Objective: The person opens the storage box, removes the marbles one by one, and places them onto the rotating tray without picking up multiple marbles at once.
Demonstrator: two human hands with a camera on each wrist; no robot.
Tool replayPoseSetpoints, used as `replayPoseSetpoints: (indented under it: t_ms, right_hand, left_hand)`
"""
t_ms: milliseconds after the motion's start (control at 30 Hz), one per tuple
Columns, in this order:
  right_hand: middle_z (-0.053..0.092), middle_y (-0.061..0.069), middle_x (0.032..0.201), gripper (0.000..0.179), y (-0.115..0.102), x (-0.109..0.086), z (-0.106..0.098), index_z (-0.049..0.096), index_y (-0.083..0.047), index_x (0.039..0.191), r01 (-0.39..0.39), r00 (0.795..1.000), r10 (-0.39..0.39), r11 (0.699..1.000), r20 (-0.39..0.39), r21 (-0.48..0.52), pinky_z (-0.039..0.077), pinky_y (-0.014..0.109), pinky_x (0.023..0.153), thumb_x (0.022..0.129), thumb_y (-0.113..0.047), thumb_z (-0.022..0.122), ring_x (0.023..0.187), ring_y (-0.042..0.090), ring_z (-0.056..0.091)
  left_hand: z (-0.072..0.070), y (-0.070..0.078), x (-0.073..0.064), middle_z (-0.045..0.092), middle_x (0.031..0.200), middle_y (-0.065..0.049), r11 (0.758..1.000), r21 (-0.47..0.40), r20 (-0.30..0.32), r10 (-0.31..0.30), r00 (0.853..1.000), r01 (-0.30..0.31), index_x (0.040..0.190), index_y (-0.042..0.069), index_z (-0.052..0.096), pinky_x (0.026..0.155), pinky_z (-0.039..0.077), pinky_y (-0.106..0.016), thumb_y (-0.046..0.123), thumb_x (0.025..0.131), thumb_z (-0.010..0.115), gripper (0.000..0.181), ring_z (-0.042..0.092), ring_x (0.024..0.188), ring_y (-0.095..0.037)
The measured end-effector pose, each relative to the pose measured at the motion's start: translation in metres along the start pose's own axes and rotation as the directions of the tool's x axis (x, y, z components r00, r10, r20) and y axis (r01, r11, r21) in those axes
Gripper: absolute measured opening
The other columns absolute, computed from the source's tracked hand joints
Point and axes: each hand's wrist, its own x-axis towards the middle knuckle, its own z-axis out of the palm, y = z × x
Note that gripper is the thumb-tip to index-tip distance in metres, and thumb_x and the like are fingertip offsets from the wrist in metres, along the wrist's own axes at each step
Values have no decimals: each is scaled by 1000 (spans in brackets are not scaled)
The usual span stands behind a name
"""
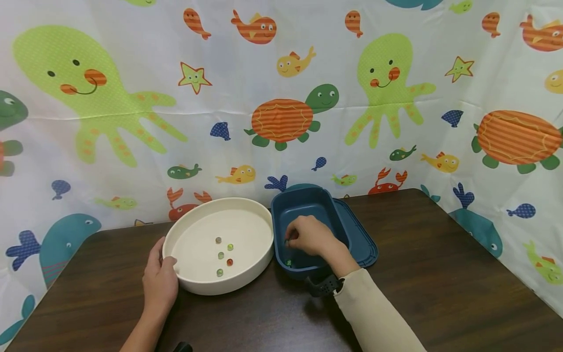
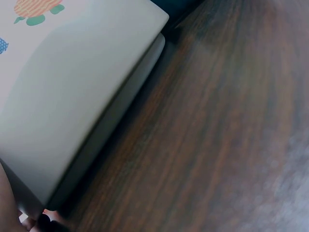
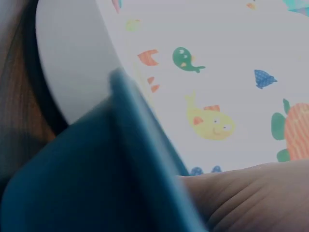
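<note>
My left hand (image 1: 160, 281) grips the left rim of a round cream tray (image 1: 215, 215), thumb over the edge and fingers along the outer wall. Several small glass marbles lie loose on the tray, among them an orange-red marble (image 1: 229, 262) and a yellow-green marble (image 1: 230, 247). To the tray's right stands a deep blue rectangular container (image 1: 303, 201). Inside it my right hand (image 1: 310, 235) reaches down and pinches a dark marble (image 1: 287, 242) between thumb and fingertips. A green marble (image 1: 288, 263) rests on the container's floor near its front. The container's wall hides the right fingertips in the right wrist view.
A flat blue lid (image 1: 366, 247) lies partly beneath the container, jutting out on its right. The brown wooden table (image 1: 422, 274) ends at the back against a white curtain (image 1: 308, 161) printed with sea animals. A black band (image 1: 324, 286) circles my right wrist.
</note>
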Motion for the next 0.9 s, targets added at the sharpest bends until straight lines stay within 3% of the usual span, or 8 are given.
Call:
replayPoseSetpoints:
  t_ms: [367, 633, 900]
  right_hand:
    - [73, -4, 91, 8, -17, 0, -9, 77, -17, 98, 63, 995, -59, 996, -75, 59, 53, 26, 69, 91, -21, 75, 80, 10, 62]
    - [72, -1, 87, 10, -49, 3, -11, 78, -13, 98, 122, 990, -110, 982, -90, 141, 50, 22, 64, 91, -19, 75, 77, 11, 59]
    - [73, -3, 87, 9, -76, 16, -10, 78, -15, 97, 177, 980, -162, 974, -112, 144, 49, 19, 65, 90, -21, 76, 78, 8, 60]
  left_hand:
    - [-4, -1, 1, 20, 169, -13, 1000, 8, -5, -5, 1000, 5, 164, 17, 16, 122, 24, -61, 19, 103, 26, 62, 25, 154, -39]
    - [-6, -2, 0, 19, 170, -12, 1000, -13, 16, 1, 1000, -1, 164, 18, 14, 122, 23, -62, 20, 104, 25, 62, 24, 154, -40]
    - [-4, 2, -3, 21, 169, -14, 1000, -21, 7, 7, 1000, -7, 164, 17, 17, 121, 25, -62, 19, 103, 27, 62, 26, 153, -40]
